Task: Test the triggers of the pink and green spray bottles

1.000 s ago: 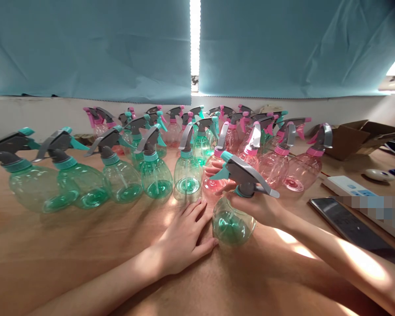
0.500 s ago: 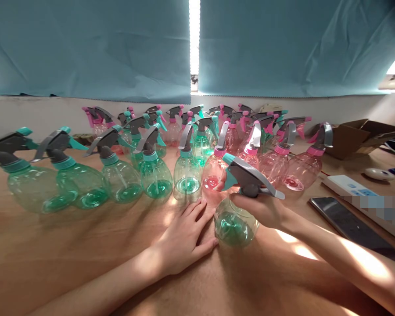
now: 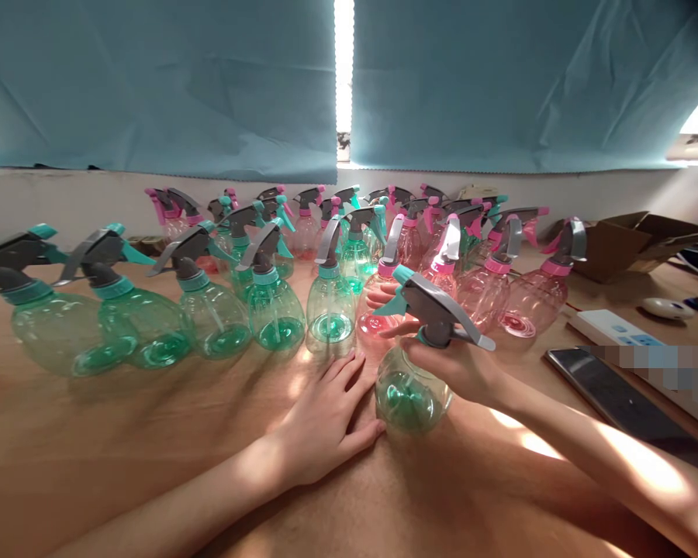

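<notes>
A green spray bottle with a grey and teal trigger head stands in front of me on the wooden table. My right hand is around its neck, the thumb on the near side and the fingers stretched out past the teal trigger. Palm down, my left hand lies flat with its fingers spread, its thumb tip close to the bottle's base. Ahead is a front row of bottles: green ones to the left, pink ones to the right.
More pink and green spray bottles crowd behind the front row. At the right lie a dark phone, a white power strip, a white mouse and an open cardboard box. A blue curtain hangs behind.
The fingers of my right hand have straightened away from the trigger. The bottle has shifted slightly left, its head turning a little. My left hand has stayed put.
</notes>
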Motion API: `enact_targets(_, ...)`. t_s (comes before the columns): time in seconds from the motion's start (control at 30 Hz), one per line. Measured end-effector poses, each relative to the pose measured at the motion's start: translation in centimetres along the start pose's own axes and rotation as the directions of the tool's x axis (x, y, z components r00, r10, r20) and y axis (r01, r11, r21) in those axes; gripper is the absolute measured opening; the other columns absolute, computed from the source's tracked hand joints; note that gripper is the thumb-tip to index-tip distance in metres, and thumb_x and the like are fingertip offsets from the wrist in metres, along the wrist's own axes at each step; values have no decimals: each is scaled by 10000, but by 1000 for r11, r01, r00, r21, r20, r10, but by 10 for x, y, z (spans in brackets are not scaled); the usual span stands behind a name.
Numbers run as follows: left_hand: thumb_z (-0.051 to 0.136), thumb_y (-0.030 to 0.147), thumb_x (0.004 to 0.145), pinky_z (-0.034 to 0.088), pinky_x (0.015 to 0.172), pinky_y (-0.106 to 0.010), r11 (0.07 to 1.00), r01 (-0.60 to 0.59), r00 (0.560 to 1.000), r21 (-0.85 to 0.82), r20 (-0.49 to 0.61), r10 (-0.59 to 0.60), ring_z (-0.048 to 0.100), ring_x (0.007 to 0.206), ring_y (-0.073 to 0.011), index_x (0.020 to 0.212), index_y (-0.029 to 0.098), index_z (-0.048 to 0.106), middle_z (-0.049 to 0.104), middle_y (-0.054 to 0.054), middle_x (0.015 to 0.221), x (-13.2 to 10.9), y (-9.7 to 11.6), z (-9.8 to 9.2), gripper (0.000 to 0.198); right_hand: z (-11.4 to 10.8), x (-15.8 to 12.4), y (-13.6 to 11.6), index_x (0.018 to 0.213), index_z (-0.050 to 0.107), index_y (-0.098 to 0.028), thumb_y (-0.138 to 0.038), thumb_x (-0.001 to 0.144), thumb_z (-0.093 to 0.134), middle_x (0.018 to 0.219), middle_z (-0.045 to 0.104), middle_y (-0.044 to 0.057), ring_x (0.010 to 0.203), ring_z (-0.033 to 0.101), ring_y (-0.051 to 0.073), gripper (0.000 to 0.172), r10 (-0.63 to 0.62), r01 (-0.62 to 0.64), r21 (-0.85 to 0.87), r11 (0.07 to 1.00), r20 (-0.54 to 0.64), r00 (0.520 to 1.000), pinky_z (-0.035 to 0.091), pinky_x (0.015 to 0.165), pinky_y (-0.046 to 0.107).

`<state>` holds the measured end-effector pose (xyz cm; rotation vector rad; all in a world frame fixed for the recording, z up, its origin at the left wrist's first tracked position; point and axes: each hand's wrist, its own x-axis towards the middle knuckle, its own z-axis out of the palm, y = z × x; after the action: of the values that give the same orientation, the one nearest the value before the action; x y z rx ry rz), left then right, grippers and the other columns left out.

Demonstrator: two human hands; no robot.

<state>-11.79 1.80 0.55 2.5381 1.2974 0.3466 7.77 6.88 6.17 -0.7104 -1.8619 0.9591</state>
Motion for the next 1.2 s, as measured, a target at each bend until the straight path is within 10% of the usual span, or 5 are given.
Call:
enact_targets(0.4,515,469,940,272,1147,-489,1000,2,1000,13,-3,-2,269,1419,-316,1455,172,371,322,-134,1543,-2,0,0,612,-3,1,-6,1055,705,-229,-191,715,492,751,741,32,662,667,201,403,-25,21,-164,986,-25,999,548,624,328)
enact_targets(1.2,532,455,934,290,1135,-499,1000,-6,1000,-12,-23,6,278,1415,-319,1447,188,386,336,-138,1536,-2,0,0,597,-3,0,-4,1053,686,-237,-216,703,504,759,724,42,671,676,225,395,0,-10,-191,982,-55,998,560,596,355)
